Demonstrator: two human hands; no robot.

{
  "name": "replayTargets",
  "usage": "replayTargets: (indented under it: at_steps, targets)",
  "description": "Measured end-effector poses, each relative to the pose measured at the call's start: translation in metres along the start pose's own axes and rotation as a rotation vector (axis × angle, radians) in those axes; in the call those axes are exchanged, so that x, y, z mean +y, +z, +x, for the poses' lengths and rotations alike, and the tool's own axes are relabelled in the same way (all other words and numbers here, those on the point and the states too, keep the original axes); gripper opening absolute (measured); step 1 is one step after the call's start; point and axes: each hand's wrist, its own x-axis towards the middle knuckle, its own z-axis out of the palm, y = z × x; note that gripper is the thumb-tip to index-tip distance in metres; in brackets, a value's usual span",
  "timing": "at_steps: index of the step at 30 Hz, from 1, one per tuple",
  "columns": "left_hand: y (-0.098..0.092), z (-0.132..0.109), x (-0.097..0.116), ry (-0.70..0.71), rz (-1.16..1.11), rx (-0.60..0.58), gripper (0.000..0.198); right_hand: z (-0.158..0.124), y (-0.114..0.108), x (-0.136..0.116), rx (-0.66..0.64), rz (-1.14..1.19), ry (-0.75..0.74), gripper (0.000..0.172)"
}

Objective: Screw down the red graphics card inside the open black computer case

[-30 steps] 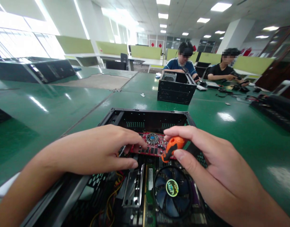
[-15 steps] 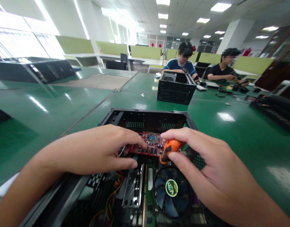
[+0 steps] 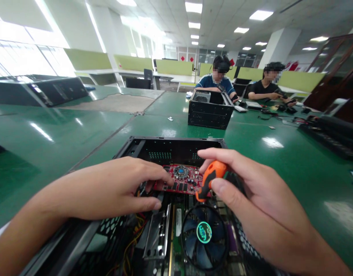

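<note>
My right hand (image 3: 251,188) grips an orange-and-black screwdriver handle (image 3: 211,180) between thumb and fingers, over the right end of a red graphics card (image 3: 190,180). The handle is tilted and its shaft cannot be made out. At the card's left end, my left hand (image 3: 121,188) hovers or rests with fingers stretched out and thumb apart; whether the fingertips touch the card is unclear. The card, with a small round fan, lies inside an open black computer case (image 3: 176,145). Nearer me are a CPU cooler fan (image 3: 204,237) and a metal bracket plate (image 3: 157,234).
Another open case (image 3: 209,115) stands across the green table (image 3: 113,142), with two people (image 3: 215,82) seated behind it. More black cases (image 3: 58,90) lie at the left. Cables and a long black unit (image 3: 334,132) occupy the right side.
The screwdriver handle has risen and leans further right, with my right index finger lifted higher. My left hand stays at the card's left end. The view has shifted slightly.
</note>
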Motion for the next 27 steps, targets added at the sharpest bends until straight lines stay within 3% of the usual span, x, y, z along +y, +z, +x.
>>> replayTargets:
  at_steps: [3,9,20,27]
  targets:
    - [-0.001,0.0,0.0,0.001,0.002,0.002,0.03,-0.001,-0.011,0.011,0.09,0.009,-0.001,0.028]
    - [-0.004,-0.001,0.004,-0.019,0.021,0.006,0.03,-0.004,-0.028,0.025,0.084,-0.046,-0.001,0.023]
    - [-0.003,-0.002,0.002,-0.015,0.038,0.01,0.026,0.0,-0.021,0.022,-0.02,-0.092,-0.046,0.024]
    - [-0.002,0.003,0.003,-0.029,0.037,0.011,0.034,0.005,-0.025,0.025,-0.062,-0.135,-0.085,0.023]
